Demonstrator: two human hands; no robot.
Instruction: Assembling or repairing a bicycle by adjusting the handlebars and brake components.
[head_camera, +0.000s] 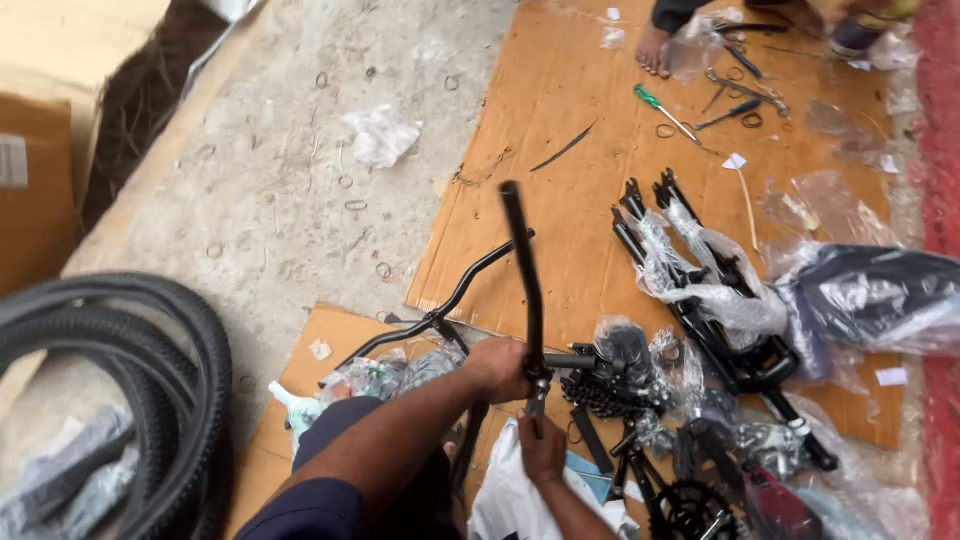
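Assembly at an early stage: left hand (497, 367) grips the handlebar (450, 300), right hand (542, 450) apparently closed on a tool (538, 398), wrapped frame parts (700, 290) untouched.

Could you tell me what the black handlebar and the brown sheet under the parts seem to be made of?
The black curved handlebar, gripped at its stem by the left hand, looks like painted metal tubing: thin, rigid, faintly glossy. The brown flat sheet appears to be cardboard: matte, creased, with torn edges.
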